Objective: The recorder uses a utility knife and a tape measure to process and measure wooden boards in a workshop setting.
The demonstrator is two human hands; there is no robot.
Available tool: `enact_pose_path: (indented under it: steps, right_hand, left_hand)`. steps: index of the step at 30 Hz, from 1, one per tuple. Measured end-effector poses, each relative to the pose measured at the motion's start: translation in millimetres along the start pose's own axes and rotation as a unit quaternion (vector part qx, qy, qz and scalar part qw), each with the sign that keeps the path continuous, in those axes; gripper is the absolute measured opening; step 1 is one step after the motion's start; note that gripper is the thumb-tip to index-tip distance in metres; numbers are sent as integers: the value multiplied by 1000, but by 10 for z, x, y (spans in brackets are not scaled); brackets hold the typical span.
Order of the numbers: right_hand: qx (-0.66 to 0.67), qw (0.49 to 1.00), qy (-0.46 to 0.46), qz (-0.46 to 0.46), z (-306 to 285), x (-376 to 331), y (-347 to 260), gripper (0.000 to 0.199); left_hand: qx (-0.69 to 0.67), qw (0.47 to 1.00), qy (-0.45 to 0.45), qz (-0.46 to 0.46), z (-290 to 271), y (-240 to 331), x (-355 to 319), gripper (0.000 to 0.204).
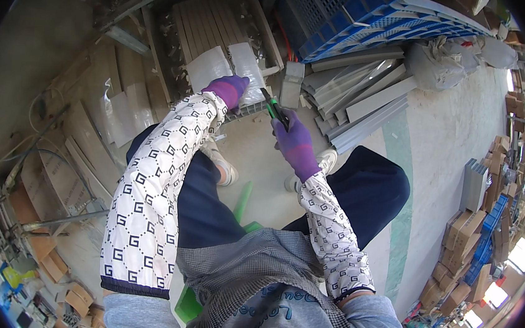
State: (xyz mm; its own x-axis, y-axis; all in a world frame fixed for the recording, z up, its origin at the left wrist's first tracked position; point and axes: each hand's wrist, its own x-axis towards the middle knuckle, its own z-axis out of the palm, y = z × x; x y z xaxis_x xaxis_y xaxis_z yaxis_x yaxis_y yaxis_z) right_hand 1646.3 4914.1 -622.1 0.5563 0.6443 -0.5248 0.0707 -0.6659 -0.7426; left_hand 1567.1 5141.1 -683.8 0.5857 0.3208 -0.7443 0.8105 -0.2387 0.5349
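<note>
My right hand [294, 140], in a purple glove, grips a green and black utility knife [273, 108]. The knife's tip points up and left, toward white plastic wrapping [245, 64]. My left hand [228, 90], gloved in purple too, is closed at the near end of that wrapping; its fingertips are partly hidden, so what they pinch does not show. Under and beyond the wrapping lie long grey-beige strips [201, 24] side by side in an open box-like frame [154, 54]. A second white wrapped end [208, 69] lies just left of the first.
Blue plastic crates [343, 21] stand at the far right of the frame. Loose grey profiles [368, 101] lie on the floor below them, beside clear plastic bags [443, 64]. Long panels [90, 133] lean at the left. Stacked cartons [459, 234] line the right.
</note>
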Motion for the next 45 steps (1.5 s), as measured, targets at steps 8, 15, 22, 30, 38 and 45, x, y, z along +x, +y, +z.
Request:
enact_pose_path:
  steps: [8, 15, 22, 30, 38, 45]
  right_hand:
    - [-174, 977, 67, -108, 464, -29, -65, 33]
    - [-261, 962, 53, -61, 667, 81, -238, 31]
    - [-299, 951, 40, -69, 732, 41, -271, 31]
    - [-314, 948, 24, -47, 749, -20, -190, 31]
    - [-246, 965, 46, -76, 713, -237, -88, 31]
    - [-125, 944, 253, -168, 238, 53, 153, 52]
  left_hand:
    - [-204, 970, 130, -5, 78, -277, -249, 20]
    - [-207, 955, 215, 11, 252, -303, -294, 28]
    - [85, 944, 312, 63, 355, -438, -258, 16]
    - [105, 955, 262, 96, 289, -310, -460, 14]
    - [45, 917, 361, 163, -42, -317, -834, 21]
    - [148, 896, 298, -294, -82, -997, -1567, 42]
